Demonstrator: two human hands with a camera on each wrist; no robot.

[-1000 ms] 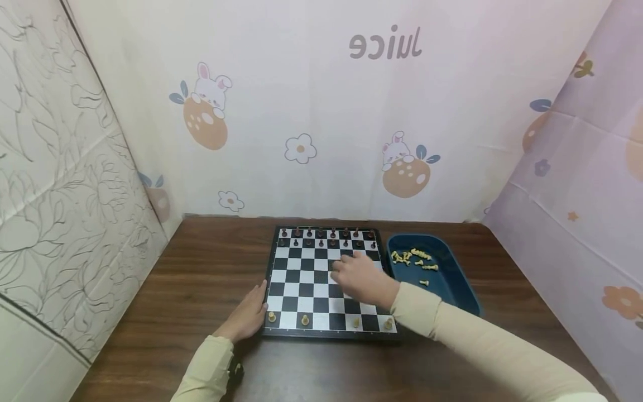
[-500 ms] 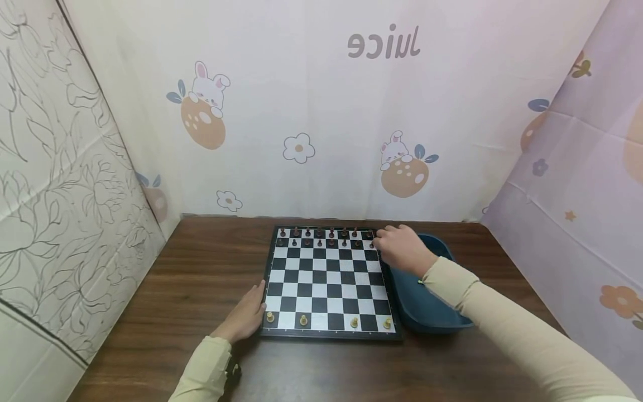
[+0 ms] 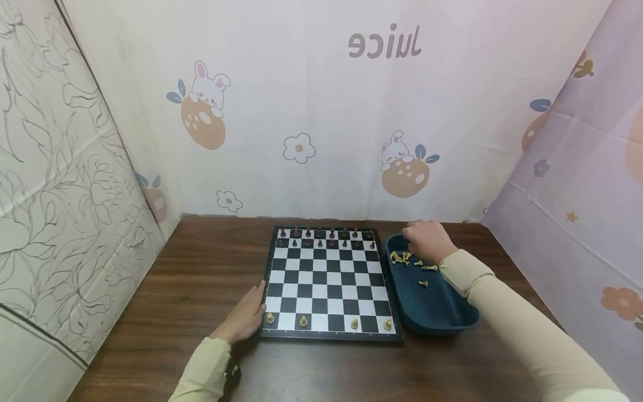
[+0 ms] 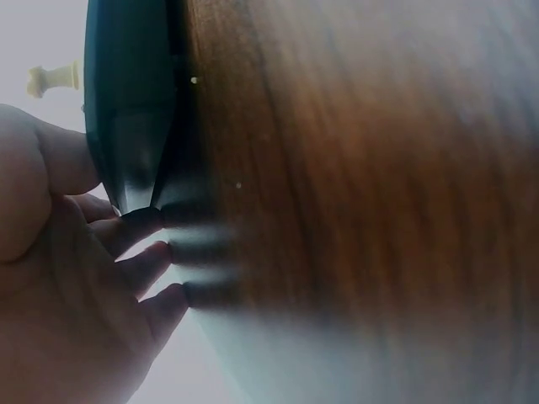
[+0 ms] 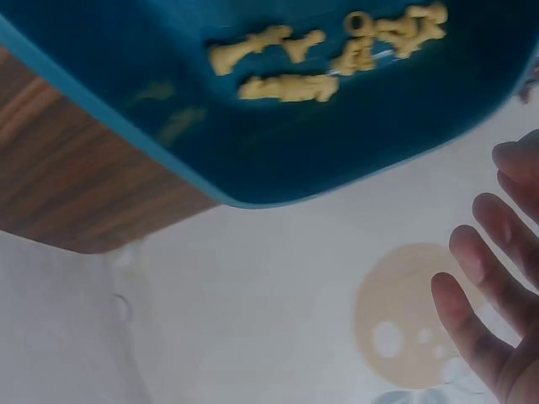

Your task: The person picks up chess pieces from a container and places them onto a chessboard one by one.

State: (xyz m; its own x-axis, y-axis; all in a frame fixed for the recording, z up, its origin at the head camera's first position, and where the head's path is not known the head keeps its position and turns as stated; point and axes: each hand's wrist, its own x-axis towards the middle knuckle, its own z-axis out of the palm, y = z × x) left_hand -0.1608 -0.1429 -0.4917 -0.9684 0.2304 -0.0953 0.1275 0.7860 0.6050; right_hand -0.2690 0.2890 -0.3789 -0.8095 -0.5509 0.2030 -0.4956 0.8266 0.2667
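Observation:
A black-and-white chessboard [image 3: 326, 276] lies on the wooden table. Along its left edge rests my left hand [image 3: 242, 315], fingers extended; the left wrist view has thumb and fingertips against the board's dark side [image 4: 130, 93]. My right hand [image 3: 428, 241] hovers over the far end of a blue tray [image 3: 437, 328]. In the right wrist view its fingers [image 5: 497, 269] are spread and loosely bent, with nothing between them. Pale yellow chess pieces [image 5: 290, 87] lie on their sides in the tray.
Dark red chess pieces [image 3: 320, 243] fill the board's two far rows. Several pale pieces stand spaced out on the nearest row, one a pale chess piece [image 3: 303, 321] left of centre. Patterned cloth [image 3: 301, 111] hangs behind the table, with walls on both sides.
My right hand has moved from above the middle of the board, past its far right corner, to over the tray's far end. My left hand stays at the board's edge.

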